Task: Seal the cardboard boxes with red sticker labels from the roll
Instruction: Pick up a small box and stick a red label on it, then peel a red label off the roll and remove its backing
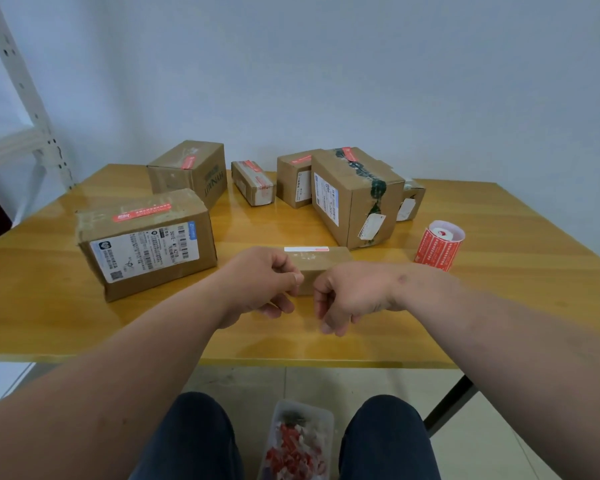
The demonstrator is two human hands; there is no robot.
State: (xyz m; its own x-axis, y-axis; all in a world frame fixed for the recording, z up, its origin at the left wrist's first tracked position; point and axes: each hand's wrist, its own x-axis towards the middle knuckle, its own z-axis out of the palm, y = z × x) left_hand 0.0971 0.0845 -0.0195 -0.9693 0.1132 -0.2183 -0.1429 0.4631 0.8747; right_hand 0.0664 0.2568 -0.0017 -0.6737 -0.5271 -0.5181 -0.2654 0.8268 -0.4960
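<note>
Both hands met over the near edge of a small cardboard box at the table's centre. Left hand pinched thumb to forefinger; what it held was too small to tell. Right hand curled loosely, its contents hidden. Sticker roll stood to the right, well apart; already-labelled boxes lay behind.

We counted seven cardboard boxes on the table. One sticker roll stood at three o'clock. One scrap tray lay at six o'clock.
</note>
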